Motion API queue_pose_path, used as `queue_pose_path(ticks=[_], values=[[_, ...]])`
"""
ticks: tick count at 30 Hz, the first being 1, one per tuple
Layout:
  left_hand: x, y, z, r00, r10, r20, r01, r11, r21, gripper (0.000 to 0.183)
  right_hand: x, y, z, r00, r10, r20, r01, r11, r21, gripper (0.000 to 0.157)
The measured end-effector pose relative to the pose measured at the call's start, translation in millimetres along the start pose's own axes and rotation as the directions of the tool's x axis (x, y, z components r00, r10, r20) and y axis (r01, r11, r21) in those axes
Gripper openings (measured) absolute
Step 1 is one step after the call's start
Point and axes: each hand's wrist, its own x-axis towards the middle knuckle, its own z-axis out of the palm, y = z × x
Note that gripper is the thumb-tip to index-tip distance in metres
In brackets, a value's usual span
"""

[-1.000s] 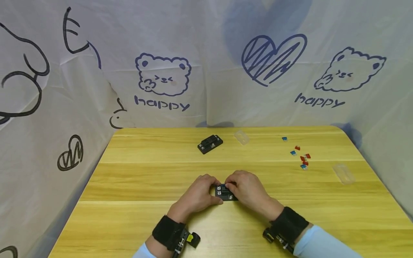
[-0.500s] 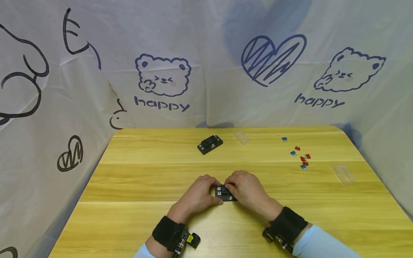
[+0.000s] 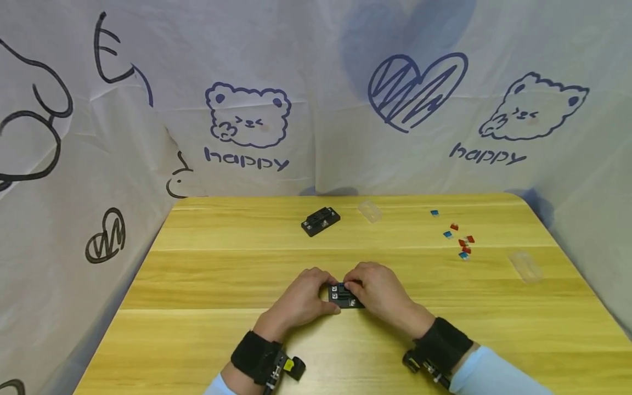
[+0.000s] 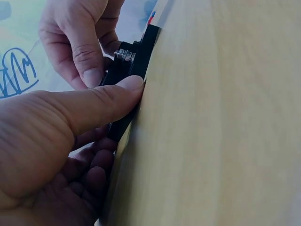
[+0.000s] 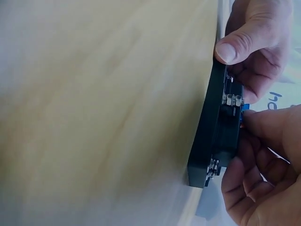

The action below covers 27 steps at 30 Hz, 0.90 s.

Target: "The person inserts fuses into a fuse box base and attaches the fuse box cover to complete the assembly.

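A black fuse block (image 3: 344,302) with metal screw terminals lies flat on the wooden table between both hands. My left hand (image 3: 303,299) grips its left end, thumb on the near edge and fingers on the far side. The left wrist view shows the left thumb (image 4: 106,101) against the block's side. Over the block's top, my right hand (image 3: 382,291) pinches a small blue blade fuse (image 5: 245,107) between thumb and fingers. Only a sliver of blue shows in the right wrist view; how deep the fuse sits in the block is hidden by the fingers.
A second black fuse block (image 3: 321,221) lies at the back middle, beside a clear plastic cover (image 3: 370,210). Several loose red blade fuses (image 3: 462,242) and blue blade fuses (image 3: 447,235) are scattered at the back right. Another clear cover (image 3: 525,266) lies near the right edge.
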Motion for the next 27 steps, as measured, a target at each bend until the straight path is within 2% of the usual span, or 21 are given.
queue_pose_path(ticks=[4,8,12,20,23,27], values=[[-1.1,-1.5,-1.4,1.000,0.000,0.002,0.000,1.000,-0.006,0.049,0,5,-7.3,0.995,0.092,0.030,-0.095,0.988,0.119,0.009],[-0.4,-2.1,-0.6,1.000,-0.003,0.000,0.003,1.000,-0.018,0.050,-5,24,-21.3,0.988,0.153,-0.016,-0.148,0.974,0.170,0.015],[-1.1,-2.7,-0.1,1.000,-0.010,-0.003,0.010,1.000,-0.027,0.051,-13,50,-35.9,0.977,0.196,-0.081,-0.186,0.975,0.123,0.019],[-2.6,-3.0,-1.6,1.000,-0.007,-0.003,0.007,0.999,-0.034,0.051,-30,103,-65.2,0.964,0.233,-0.125,-0.236,0.972,-0.008,0.021],[-2.5,-2.7,-1.0,1.000,0.000,-0.004,0.000,1.000,-0.031,0.051,-35,123,-81.3,0.957,0.255,-0.142,-0.264,0.963,-0.052,0.022],[-1.7,-1.7,-0.3,1.000,0.000,-0.002,0.000,1.000,-0.019,0.052,-39,145,-102.1,0.936,0.313,-0.163,-0.333,0.936,-0.115,0.025]])
